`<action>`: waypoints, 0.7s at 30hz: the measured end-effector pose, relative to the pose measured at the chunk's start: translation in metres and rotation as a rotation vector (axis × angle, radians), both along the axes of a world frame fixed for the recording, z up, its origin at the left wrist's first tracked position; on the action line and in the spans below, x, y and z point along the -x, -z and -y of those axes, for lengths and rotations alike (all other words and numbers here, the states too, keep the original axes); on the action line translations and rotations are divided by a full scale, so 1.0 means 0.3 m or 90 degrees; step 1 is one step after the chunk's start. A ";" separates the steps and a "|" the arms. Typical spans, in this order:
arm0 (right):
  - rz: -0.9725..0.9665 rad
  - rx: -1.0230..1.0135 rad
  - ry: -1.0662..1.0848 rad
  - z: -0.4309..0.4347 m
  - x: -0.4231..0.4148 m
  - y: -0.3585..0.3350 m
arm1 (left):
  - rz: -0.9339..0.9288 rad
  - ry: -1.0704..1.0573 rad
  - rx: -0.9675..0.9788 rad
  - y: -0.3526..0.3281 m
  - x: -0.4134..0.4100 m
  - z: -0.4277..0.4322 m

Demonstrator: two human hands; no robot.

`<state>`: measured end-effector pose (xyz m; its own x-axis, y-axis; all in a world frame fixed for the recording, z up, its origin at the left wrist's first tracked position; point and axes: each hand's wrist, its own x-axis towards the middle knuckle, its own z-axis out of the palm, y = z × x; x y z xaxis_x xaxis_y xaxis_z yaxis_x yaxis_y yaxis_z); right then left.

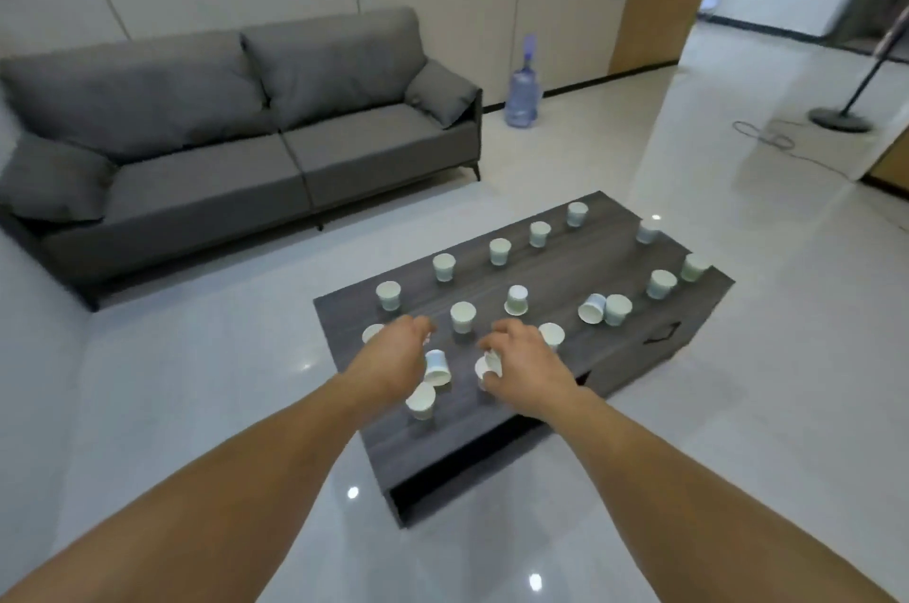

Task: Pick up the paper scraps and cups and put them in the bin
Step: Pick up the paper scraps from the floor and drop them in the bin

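Currently the right hand (524,369) grips one paper cup (490,364) over the table (615,258).

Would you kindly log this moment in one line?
right hand grips white paper cup | left hand above dark wooden table | stage: pickup

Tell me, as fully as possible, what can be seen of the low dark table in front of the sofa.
The table is a low, rectangular block with a dark grey wood-grain top, probably laminate. One side face shows a dark handle-like mark. It stands on the pale floor, diagonal to the view and apart from the grey sofa. Many white paper cups stand scattered on it, a few tipped over. The left hand reaches over its near end; the right hand grips a cup there.
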<state>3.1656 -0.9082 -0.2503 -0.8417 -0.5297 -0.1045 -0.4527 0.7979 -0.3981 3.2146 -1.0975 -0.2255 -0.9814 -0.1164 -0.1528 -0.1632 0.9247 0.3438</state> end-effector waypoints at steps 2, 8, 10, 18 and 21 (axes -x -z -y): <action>-0.015 0.018 0.055 -0.202 0.046 -0.025 | -0.003 0.064 0.024 -0.039 0.106 -0.177; -0.067 0.017 0.234 -0.873 0.140 -0.098 | -0.049 0.267 0.043 -0.128 0.388 -0.830; -0.062 -0.002 0.286 -1.075 0.146 -0.111 | -0.063 0.334 0.025 -0.143 0.447 -1.045; -0.049 -0.004 0.462 -1.668 0.209 -0.120 | -0.080 0.487 -0.005 -0.111 0.697 -1.664; -0.042 -0.012 0.522 -1.820 0.269 -0.103 | -0.055 0.531 -0.029 -0.070 0.831 -1.848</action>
<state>3.0848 -0.3622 -0.2194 -0.9653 0.2573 -0.0443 0.2548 0.8915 -0.3745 2.9652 -0.5431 -0.2044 -0.7518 0.6567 -0.0595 0.5963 0.7156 0.3638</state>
